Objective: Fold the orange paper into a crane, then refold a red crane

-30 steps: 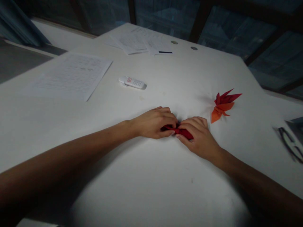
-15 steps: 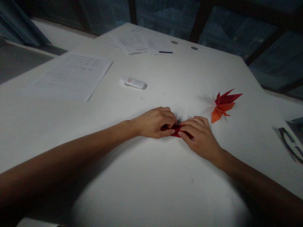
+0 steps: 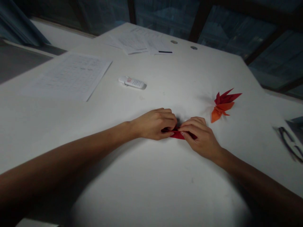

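Between my two hands, low over the white table (image 3: 151,179), is a piece of folded red paper (image 3: 177,135). My left hand (image 3: 158,123) has its fingers curled around the paper's left end, thumb along the near edge. At the other end, my right hand (image 3: 199,134) pinches the paper between thumb and fingers. Much of the paper is hidden by the fingers, so its full shape cannot be made out. Right of my right hand lie a red origami crane (image 3: 228,97) and an orange origami crane (image 3: 220,112), touching each other.
A white bottle-like item (image 3: 132,82) with printing lies beyond my left hand. One printed sheet (image 3: 68,75) is at the left, and more papers (image 3: 137,41) lie at the back. Black-handled scissors (image 3: 290,143) sit at the right edge. Dark windows (image 3: 165,15) border the table's far side.
My right thumb and fingers have shifted slightly right along the red paper, and more of its near side shows between my hands. My left hand has hardly moved.
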A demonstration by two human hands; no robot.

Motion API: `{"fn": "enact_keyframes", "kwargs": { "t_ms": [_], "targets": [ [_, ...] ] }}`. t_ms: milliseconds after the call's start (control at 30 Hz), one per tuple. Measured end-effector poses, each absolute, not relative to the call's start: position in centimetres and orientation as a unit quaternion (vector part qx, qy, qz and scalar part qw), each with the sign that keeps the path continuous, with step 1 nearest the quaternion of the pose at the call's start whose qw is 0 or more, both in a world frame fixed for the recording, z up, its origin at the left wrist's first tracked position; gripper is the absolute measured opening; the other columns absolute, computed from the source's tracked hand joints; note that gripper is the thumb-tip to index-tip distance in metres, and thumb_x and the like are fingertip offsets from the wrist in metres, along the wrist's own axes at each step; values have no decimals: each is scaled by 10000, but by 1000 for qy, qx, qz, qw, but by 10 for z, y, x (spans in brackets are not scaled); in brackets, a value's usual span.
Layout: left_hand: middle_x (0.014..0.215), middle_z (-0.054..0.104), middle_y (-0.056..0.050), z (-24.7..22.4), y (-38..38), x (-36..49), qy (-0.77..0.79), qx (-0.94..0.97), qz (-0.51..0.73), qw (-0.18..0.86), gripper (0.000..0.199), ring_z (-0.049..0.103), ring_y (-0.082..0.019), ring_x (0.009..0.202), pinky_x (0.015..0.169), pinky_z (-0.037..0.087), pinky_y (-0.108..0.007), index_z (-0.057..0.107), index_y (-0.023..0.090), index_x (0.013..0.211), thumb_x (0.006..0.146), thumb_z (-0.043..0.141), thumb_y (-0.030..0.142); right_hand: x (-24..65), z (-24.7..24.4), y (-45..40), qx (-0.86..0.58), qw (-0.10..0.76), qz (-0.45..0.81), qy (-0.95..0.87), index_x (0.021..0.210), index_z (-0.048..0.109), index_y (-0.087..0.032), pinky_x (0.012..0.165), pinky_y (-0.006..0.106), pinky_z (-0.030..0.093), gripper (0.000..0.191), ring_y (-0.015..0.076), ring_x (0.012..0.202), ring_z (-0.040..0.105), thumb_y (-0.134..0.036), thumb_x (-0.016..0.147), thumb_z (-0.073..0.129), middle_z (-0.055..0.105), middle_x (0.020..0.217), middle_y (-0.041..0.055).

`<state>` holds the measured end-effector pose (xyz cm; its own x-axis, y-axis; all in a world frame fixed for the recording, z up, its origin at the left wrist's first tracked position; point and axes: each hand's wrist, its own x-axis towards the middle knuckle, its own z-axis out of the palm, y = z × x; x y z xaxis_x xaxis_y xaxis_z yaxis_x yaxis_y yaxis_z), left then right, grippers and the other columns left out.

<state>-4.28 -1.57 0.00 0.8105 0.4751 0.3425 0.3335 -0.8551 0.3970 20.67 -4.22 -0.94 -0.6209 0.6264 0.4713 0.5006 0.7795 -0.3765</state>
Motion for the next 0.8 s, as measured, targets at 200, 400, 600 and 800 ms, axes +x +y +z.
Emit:
{"fn": "enact_keyframes", "kwargs": {
  "t_ms": [200, 400, 600, 800],
  "targets": [
    [895, 714, -68, 1, -18, -40, 224, 932, 252, 131, 193, 619, -193, 875, 863, 463, -346, 642, 201, 827, 987, 541, 242, 205, -8, -44, -321, 300, 114, -891, 929, 665, -246, 926, 436, 496, 89, 210, 905, 677, -158, 935, 660, 744, 942, 27],
    [1060, 714, -55, 13, -27, -33, 317, 837, 384, 227, 260, 655, -184, 941, 894, 487, -341, 629, 207, 1097, 882, 731, 312, 203, -7, -46, -383, 374, 180, -825, 874, 662, -247, 806, 373, 516, 87, 187, 813, 666, -180, 919, 694, 723, 865, 9],
    [1338, 569, -98, 9, -33, -15, 342, 503, 539, 582, 530, 643, -179, 1055, 921, 533, -364, 500, 242, 1209, 801, 818, 357, 197, -4, -45, -467, 529, 362, -609, 883, 634, -251, 659, 306, 543, 133, 164, 717, 652, -292, 879, 760, 677, 815, -4],
    [842, 571, 16, 3, -52, 1, 346, 577, 442, 594, 440, 548, -107, 761, 696, 461, -253, 463, 192, 826, 764, 859, 374, 189, -9, -53, -439, 530, 435, -581, 869, 601, -251, 599, 251, 502, 142, 133, 692, 598, -270, 898, 738, 637, 799, -20]
  ]
}}
